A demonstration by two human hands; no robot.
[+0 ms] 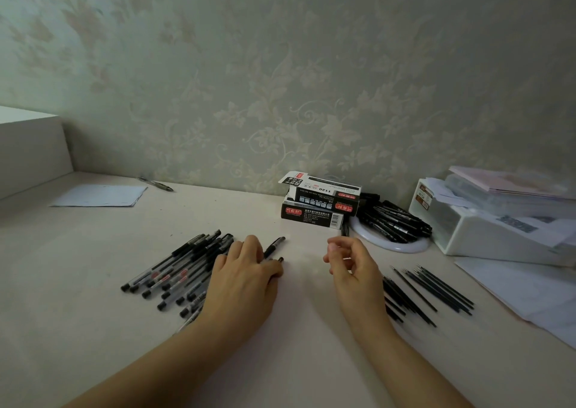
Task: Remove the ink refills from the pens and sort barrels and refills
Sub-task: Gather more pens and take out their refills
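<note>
Your left hand (246, 270) lies palm down on the right edge of the pile of pens (180, 270), fingers close together, resting on a black-capped pen (274, 245); whether they grip it you cannot tell. Your right hand (352, 261) hovers loosely curled, holding nothing. Thin dark refills (427, 292) lie fanned at right on the table (93, 298).

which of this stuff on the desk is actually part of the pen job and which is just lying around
Job:
- pen pile under the left hand
- refills beside the right hand
- pens on the white plate

Lying about:
- pen boxes
- paper sheet
- lone pen near the wall
- white plastic box
- papers
</note>
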